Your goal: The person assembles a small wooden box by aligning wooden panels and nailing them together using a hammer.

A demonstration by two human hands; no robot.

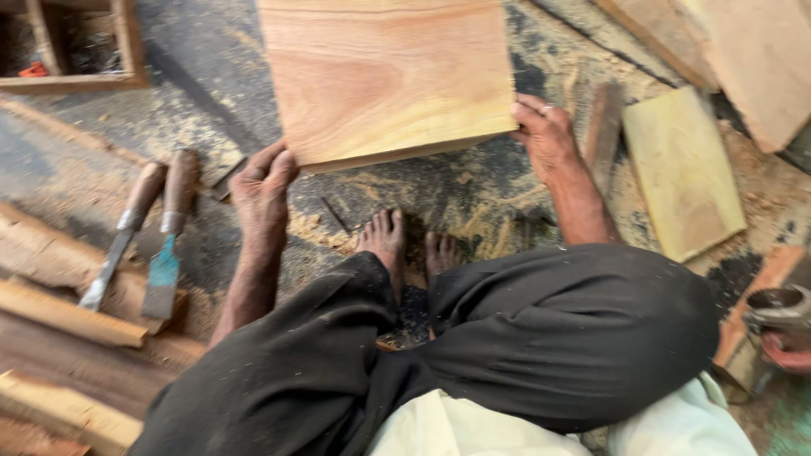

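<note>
Pale reddish wood fills the top centre of the frame: a broad flat wooden board [384,76], and I've got it at both near corners. My left hand [263,187] sits at the board's lower-left corner, fingers curled up against the edge, thumb tucked to the side. My right hand [545,135] is clamped on the lower-right corner, fingers wrapped over the edge, a ring showing on one of them. Both hands are closed on the wood, neither one spread flat. The board's near edge looks lifted a little off the floor, casting a shadow underneath, though I can't tell exactly how high it sits.

Down below, at centre frame, my bare feet [405,245] poke out from dark trousers, toes pointing toward the board, planted on a sawdust-covered floor [211,93] strewn with chips and shavings.

Over on the left, two chisels with wooden handles lie side by side: one with a plain steel blade [122,236], one with a blue-painted blade [167,241], both resting on rough timber offcuts [68,312] at the lower left. Upper left corner, a wooden frame [76,51]. To the right, well apart from my right hand, a smaller yellowish plank [683,173] lies on the floor, with another pale slab [760,59] in the upper right. At the right edge, low down, a round metal tool part [777,308].
</note>
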